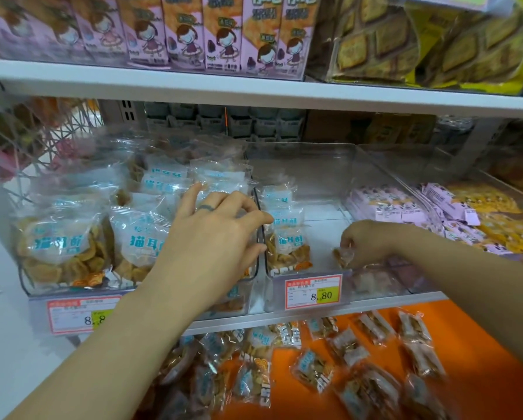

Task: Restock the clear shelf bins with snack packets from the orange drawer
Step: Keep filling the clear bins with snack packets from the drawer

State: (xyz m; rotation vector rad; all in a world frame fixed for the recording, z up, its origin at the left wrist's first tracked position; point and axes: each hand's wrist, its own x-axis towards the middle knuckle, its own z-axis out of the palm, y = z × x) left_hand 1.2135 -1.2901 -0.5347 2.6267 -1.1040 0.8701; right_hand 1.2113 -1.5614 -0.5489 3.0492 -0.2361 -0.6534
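Two clear shelf bins stand side by side. The left bin (72, 287) is packed with clear snack packets (57, 247) bearing blue lettering. My left hand (215, 234) reaches over its right end, fingers loosely spread and touching the upright packets there. The middle bin (330, 165) holds a short row of packets (284, 237) against its left wall. Inside that bin, my right hand (372, 241) pinches a small clear packet (343, 256) low near the front. The orange drawer (481, 334) below holds several loose packets (314, 368).
A third clear bin (430, 174) at the right holds small pink-wrapped and yellow snacks. Price tags (313, 291) hang on the shelf's front edge. Pink boxes (224, 31) and bagged biscuits (405, 40) fill the shelf above. A wire basket (36, 137) stands at the far left.
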